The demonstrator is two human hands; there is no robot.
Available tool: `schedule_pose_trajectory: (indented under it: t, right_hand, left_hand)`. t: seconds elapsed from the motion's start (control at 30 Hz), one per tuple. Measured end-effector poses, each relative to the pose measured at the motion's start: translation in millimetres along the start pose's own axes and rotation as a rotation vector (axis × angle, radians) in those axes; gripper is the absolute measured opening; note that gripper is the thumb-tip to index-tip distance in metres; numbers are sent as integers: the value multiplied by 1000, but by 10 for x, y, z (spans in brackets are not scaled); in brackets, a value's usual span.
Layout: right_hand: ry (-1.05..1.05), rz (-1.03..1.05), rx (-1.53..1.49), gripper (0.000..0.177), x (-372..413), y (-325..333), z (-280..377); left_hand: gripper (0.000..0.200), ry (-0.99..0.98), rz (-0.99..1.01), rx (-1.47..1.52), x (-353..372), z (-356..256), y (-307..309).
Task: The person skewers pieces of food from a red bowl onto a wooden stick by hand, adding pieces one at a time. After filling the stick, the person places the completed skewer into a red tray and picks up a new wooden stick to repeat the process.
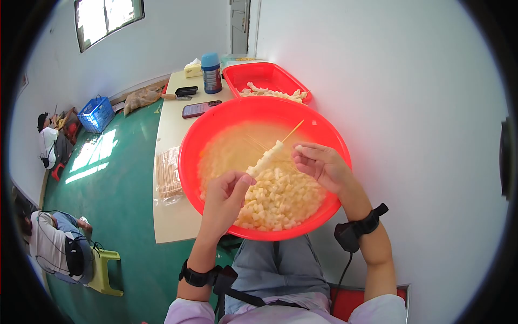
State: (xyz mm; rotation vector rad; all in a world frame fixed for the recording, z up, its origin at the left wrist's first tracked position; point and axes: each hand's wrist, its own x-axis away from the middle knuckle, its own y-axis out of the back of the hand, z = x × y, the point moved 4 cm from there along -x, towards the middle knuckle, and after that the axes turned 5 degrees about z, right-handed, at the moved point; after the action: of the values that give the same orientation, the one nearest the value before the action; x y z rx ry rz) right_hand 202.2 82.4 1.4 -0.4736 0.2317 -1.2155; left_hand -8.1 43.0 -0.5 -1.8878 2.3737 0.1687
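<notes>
In my left hand (pixel 225 195) is a bamboo skewer (pixel 265 160) threaded with pale, cream-coloured cubes, its bare pointed end angled up and to the right. Thumb and fingertips grip it at the lower end. My right hand (pixel 325 166) is closed in a pinch on a small pale cube (pixel 299 148), just right of the skewer's tip. Both hands are above a large red basin (pixel 270 235) of cloudy, yellowish water. Many loose pale cubes (pixel 280 195) are heaped in its near part. Other thin skewers lie in the water behind the threaded one.
Left of the basin lies a plastic bag of skewers (pixel 168 174). Behind are a phone (pixel 200 109), a blue-lidded bottle (pixel 211 75) and a red tray (pixel 260 69) holding filled skewers. A white wall (pixel 410 135) runs close on the right. Two people sit at far left.
</notes>
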Motion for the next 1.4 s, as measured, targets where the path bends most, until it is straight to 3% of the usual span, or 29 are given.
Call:
schedule_pose_trajectory:
  t: [0.07, 0.37, 0.67, 1.4]
  right_hand:
    - [44, -70, -76, 26, 32, 23, 36]
    - [103, 22, -266, 16, 56, 139, 65]
    - [130, -26, -360, 15, 58, 142, 106]
    - [209, 68, -339, 17, 89, 142, 118]
  left_hand:
    - [19, -3, 6, -22, 6, 5, -4]
    - [16, -8, 37, -38, 9, 9, -14]
    - [15, 15, 93, -39, 20, 3, -29]
    - [17, -13, 129, -66, 16, 31, -28]
